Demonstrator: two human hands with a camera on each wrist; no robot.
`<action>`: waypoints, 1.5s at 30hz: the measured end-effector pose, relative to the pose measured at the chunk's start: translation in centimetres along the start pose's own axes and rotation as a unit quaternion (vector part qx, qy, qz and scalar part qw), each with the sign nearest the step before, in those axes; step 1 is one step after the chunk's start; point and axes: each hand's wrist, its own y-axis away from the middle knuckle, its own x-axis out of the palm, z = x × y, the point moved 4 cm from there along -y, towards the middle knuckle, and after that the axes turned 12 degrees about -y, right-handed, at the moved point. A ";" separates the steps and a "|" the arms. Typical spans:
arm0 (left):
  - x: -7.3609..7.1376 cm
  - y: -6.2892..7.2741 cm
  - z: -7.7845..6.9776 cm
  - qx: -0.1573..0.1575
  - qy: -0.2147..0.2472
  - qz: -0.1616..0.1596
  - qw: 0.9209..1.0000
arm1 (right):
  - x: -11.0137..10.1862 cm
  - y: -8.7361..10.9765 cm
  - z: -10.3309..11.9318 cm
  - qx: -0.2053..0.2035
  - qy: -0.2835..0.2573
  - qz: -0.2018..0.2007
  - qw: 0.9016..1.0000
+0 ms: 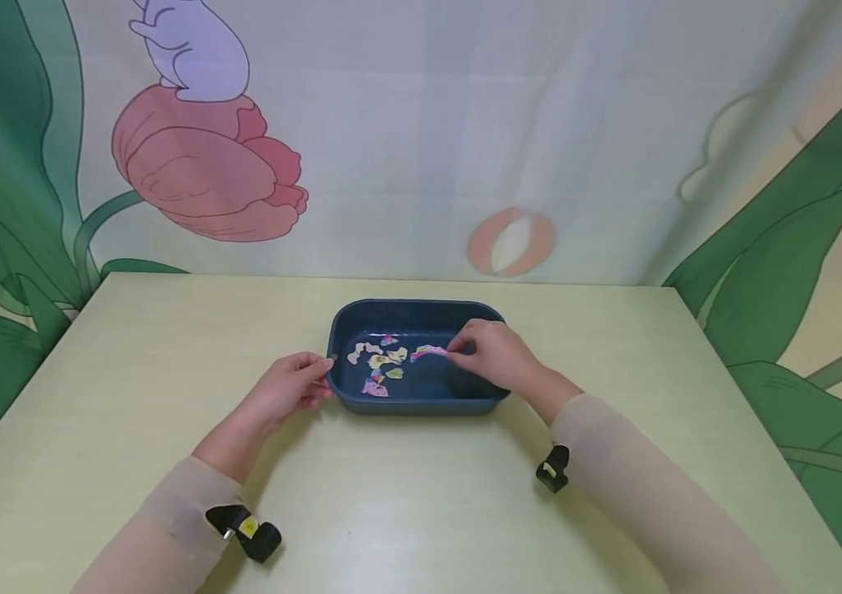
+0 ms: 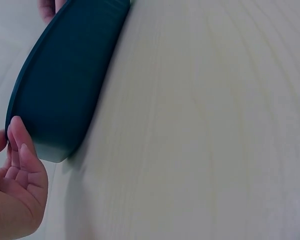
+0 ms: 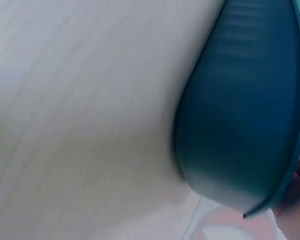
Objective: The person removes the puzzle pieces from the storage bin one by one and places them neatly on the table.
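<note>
A dark blue rectangular tray [image 1: 421, 407] with raised walls stands on the table, several colourful sticker-like cutouts [image 1: 378, 360] lying in its left half. At the tray's left end my left hand [image 1: 290, 384] grips the rim between thumb and fingers; the left wrist view shows this hand [image 2: 20, 185] at the tray's corner [image 2: 65, 85]. My right hand [image 1: 495, 355] reaches in over the right side and pinches one end of a pink, rainbow-coloured curved sticker [image 1: 430, 351]. In the right wrist view the tray wall [image 3: 245, 110] hides most of that hand [image 3: 295, 210].
The pale wooden table [image 1: 421, 503] extends around the tray. Behind its far edge hangs a printed curtain [image 1: 391, 148] with a flower and leaves. A small black camera is strapped at each wrist, the left [image 1: 246, 532] and the right [image 1: 555, 469].
</note>
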 end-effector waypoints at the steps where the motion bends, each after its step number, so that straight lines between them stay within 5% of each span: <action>1: -0.1 0.0 0.0 -0.001 -0.002 0.002 1.000 | -0.3 0.2 0.0 0.000 0.000 -0.002 1.000; 37: -1.0 0.5 -0.1 -0.002 -0.008 0.023 1.000 | -4.9 4.2 -5.0 0.094 0.005 -0.060 0.994; 45: -1.3 0.5 0.4 -0.002 -0.003 0.023 1.000 | -5.9 4.9 -5.4 0.087 0.000 -0.079 0.993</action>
